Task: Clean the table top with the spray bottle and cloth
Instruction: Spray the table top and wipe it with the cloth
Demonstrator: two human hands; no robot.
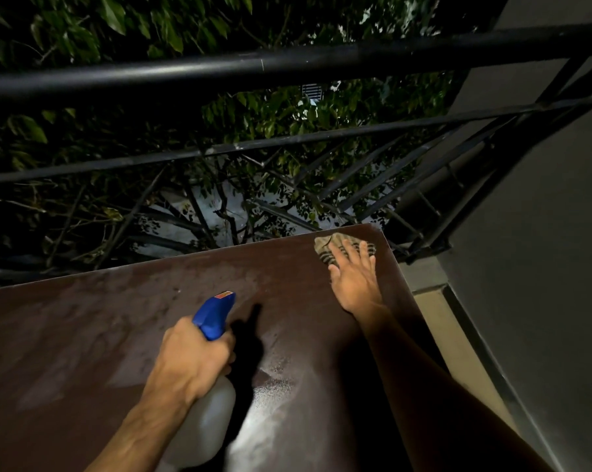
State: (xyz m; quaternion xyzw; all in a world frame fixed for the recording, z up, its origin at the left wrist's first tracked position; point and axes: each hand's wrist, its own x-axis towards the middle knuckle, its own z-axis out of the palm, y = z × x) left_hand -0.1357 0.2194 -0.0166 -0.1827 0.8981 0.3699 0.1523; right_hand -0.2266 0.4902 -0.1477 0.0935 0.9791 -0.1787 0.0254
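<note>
- Brown table (83,335) fills the near view, dusty, with wet spray specks at 6 o'clock.
- Spray bottle (212,403): left hand (195,352) wraps its neck, nozzle aimed at 12 o'clock.
- Cloth (332,247), far at 1 o'clock: right hand (354,277) presses it flat with straight fingers (350,248), probably to wipe.

Balcony of an upper-storey bldg, at night. Black metal railing (287,63) runs across upper frame, tree foliage (83,28) w/ branches beyond and below it, grey wall (543,233) at right, brown table top (100,335) filling lower frame.
</note>
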